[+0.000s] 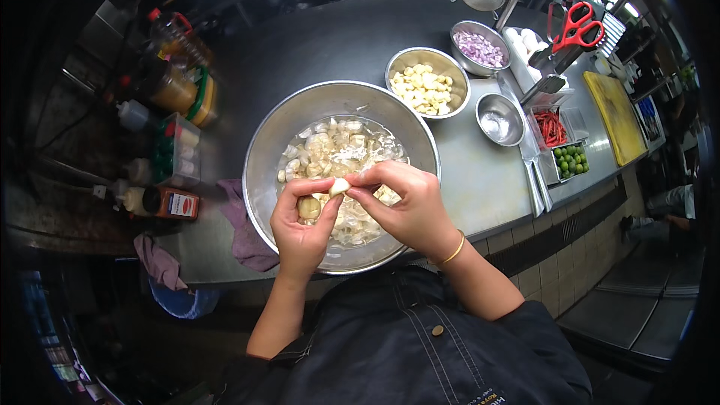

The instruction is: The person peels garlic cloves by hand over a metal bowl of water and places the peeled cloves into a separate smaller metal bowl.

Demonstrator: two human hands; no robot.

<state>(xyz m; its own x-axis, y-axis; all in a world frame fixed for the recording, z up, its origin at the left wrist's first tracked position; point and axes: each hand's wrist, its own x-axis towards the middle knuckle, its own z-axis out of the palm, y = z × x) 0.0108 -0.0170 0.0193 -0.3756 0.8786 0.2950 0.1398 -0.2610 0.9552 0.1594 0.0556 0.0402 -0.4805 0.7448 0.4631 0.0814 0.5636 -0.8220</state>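
Observation:
A garlic clove (339, 187) is pinched between the fingertips of both hands, above a large steel bowl (264, 124). My left hand (304, 219) grips it from the left, thumb below and index finger above. From the right, my right hand (402, 197) holds the same clove between thumb and index finger. Inside the large bowl, many garlic cloves and loose skins (323, 149) lie in water. Touching or nearly touching its upper right rim, a smaller steel bowl (390, 70) holds peeled cloves (422, 87).
Farther right stand a bowl of chopped purple onion (481, 48), a small steel bowl (499, 119), and containers of red chillies (551, 128) and limes (570, 161). Bottles and jars (177, 90) line the left side. A purple cloth (244, 230) lies beside the large bowl.

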